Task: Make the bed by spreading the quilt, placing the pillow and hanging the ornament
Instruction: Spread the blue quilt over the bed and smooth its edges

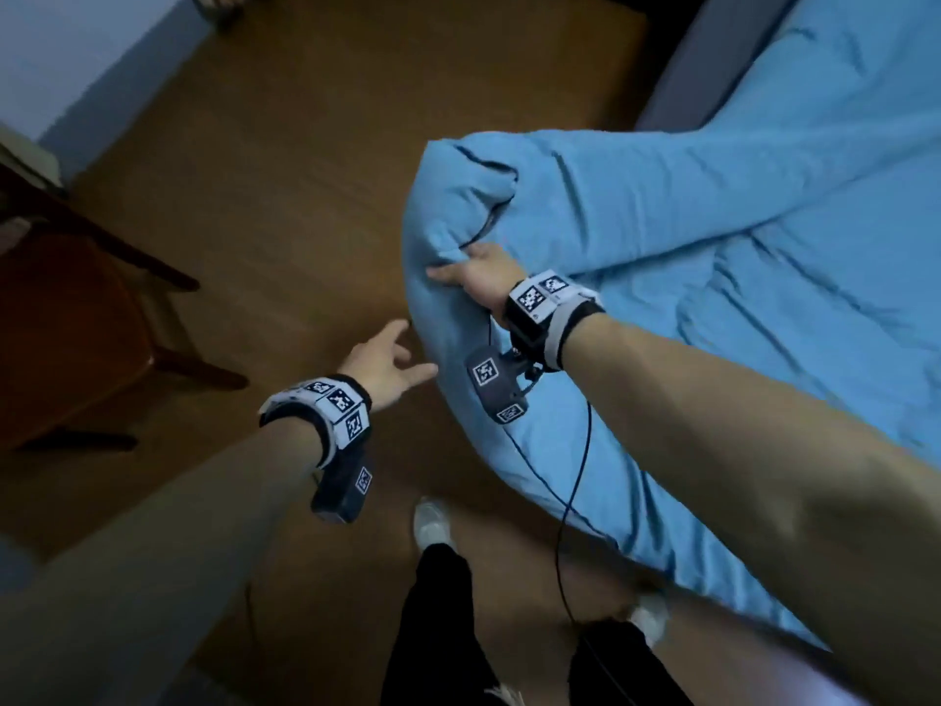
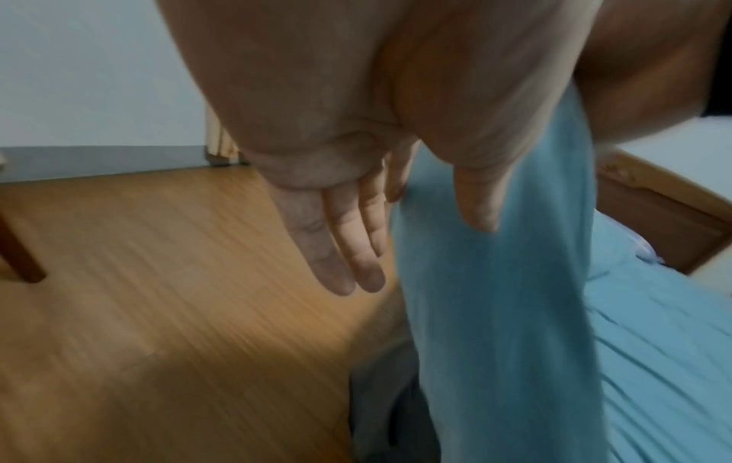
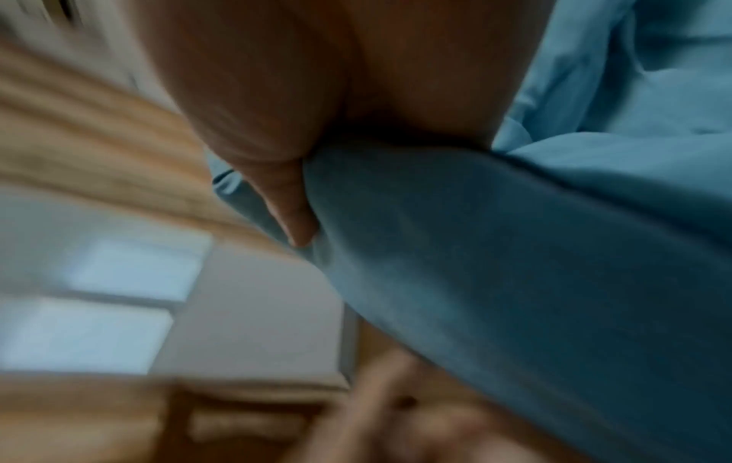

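A: Starting with the room, left first?
B: Wooden floor [image 1: 285, 206] stretching across the left and middle, pale wall [image 1: 61, 58] rising at the far left, dark wooden chair [image 1: 76, 318] standing near it.

A: Moving rightward, lower middle?
B: Dark trousers and pale shoes [image 1: 432, 522] standing on the floor, just beside the bed's edge.

A: Left grip?
B: Left hand [image 1: 387, 366] hovering over the floor with fingers [image 2: 340, 238] spread and straight, holding nothing, reaching close to the hanging fold of the quilt [image 1: 713, 257]. Touching or not: cannot tell.

A: Right grip?
B: Right hand [image 1: 478, 272] pinching a bunched corner of the blue quilt, thumb [image 3: 293, 213] pressing into the cloth, lifting that corner above the bed's edge.

A: And the quilt itself?
B: Lying mostly across the bed [image 1: 682, 89] on the right, wrinkled, with the near corner raised and draping over the side toward the floor. Wooden bed frame [image 2: 653, 219] showing beyond it in the left wrist view.
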A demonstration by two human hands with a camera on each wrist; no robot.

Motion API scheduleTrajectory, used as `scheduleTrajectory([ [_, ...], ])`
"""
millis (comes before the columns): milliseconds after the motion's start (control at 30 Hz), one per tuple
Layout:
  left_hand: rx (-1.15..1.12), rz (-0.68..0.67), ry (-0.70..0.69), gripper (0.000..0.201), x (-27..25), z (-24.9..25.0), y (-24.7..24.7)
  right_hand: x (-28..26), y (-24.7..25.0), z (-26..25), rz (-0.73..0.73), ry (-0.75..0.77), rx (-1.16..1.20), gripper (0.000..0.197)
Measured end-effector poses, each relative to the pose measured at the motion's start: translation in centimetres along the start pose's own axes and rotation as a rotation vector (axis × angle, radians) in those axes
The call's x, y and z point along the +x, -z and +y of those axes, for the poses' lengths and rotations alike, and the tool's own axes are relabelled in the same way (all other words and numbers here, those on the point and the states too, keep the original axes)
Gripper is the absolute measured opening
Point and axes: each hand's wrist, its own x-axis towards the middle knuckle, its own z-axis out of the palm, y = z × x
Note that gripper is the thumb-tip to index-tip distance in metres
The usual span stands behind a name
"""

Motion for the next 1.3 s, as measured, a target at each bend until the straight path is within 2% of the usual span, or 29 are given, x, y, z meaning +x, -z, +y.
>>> scheduleTrajectory([
  [67, -0.047, 0.053, 0.026, 0.074, 0.7, -2.4, 2.8, 1.1, -3.8, 0.4, -0.098, -0.051, -0.130, 0.020],
  [133, -0.023, 0.057, 0.061, 0.060, 1.6, -4.4, 5.0, 2.3, -5.4, 0.9, -0.194, -0.169, -0.146, 0.028],
  [200, 0.023, 0.047, 0.114, 0.051, 2.7, -5.6, 6.3, 3.6, -5.4, 1.4, -0.264, -0.287, -0.098, 0.045],
  [267, 0.077, 0.036, 0.143, 0.052, 4.3, -5.6, 7.4, 4.7, -3.8, 1.5, -0.188, -0.325, -0.076, 0.046],
  [400, 0.250, -0.055, 0.097, 0.046, 8.8, -2.1, 8.7, 7.7, 3.0, 2.2, 0.106, -0.370, 0.028, 0.039],
  [533, 0.380, -0.142, -0.054, 0.040, 14.8, 5.1, 9.9, 11.0, 12.4, 2.8, 0.374, -0.442, 0.186, 0.038],
  [633, 0.455, -0.146, -0.205, 0.037, 20.2, 11.9, 10.7, 13.3, 19.4, 3.1, 0.518, -0.481, 0.315, 0.046],
  [767, 0.545, -0.178, -0.373, 0.035, 27.1, 20.7, 11.4, 15.6, 26.5, 2.9, 0.670, -0.513, 0.420, 0.050],
  [933, 0.648, -0.271, -0.507, 0.037, 35.4, 31.5, 10.7, 18.0, 34.2, 3.9, 0.790, -0.573, 0.410, 0.049],
  [1000, 0.692, -0.326, -0.556, 0.042, 39.1, 35.7, 9.1, 19.4, 37.4, 5.2, 0.828, -0.613, 0.403, 0.062],
  [1067, 0.728, -0.378, -0.622, 0.050, 42.9, 39.9, 6.7, 20.8, 40.5, 5.8, 0.884, -0.680, 0.410, 0.086],
  [1100, 0.748, -0.405, -0.643, 0.053, 44.7, 41.9, 5.2, 21.4, 41.8, 5.5, 0.922, -0.693, 0.418, 0.086],
  [1167, 0.719, -0.489, -0.656, 0.061, 48.4, 45.8, 1.8, 23.1, 44.6, 5.5, 1.000, -0.702, 0.445, 0.070],
  [1300, 0.543, -0.713, -0.638, 0.076, 53.7, 50.7, -4.6, 26.6, 48.4, 7.5, 1.090, -0.813, 0.520, 0.069],
])
